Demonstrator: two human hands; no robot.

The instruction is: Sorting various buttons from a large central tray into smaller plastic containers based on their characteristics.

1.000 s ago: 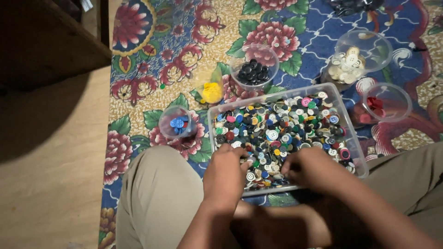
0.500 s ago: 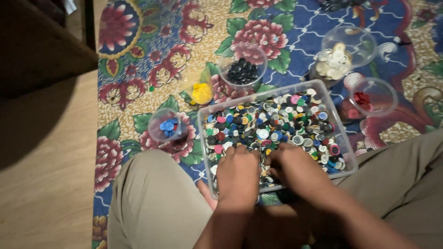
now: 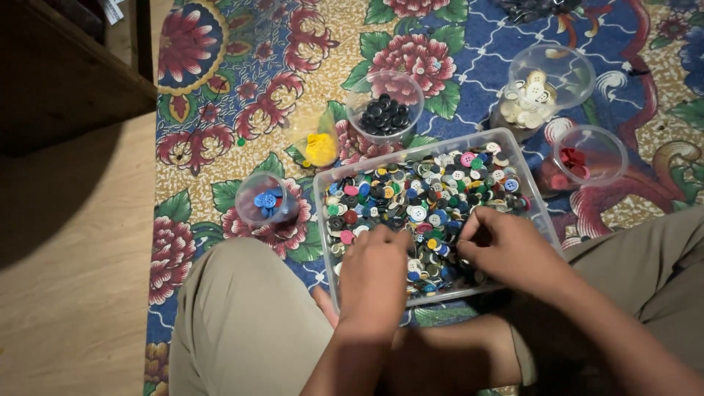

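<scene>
One head-worn camera looks steeply down from close above the person's lap, facing forward over the clear tray [image 3: 328,220] on the patterned rug [image 3: 220,95].

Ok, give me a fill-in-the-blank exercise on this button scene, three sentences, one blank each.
1. Both hands, the left hand and the right hand, rest in the clear rectangular tray of mixed ____.
2. The small cup left of the tray holds ____ buttons.
3. The cup just beyond the tray holds ____ buttons.

Missing words: buttons; blue; black
</scene>
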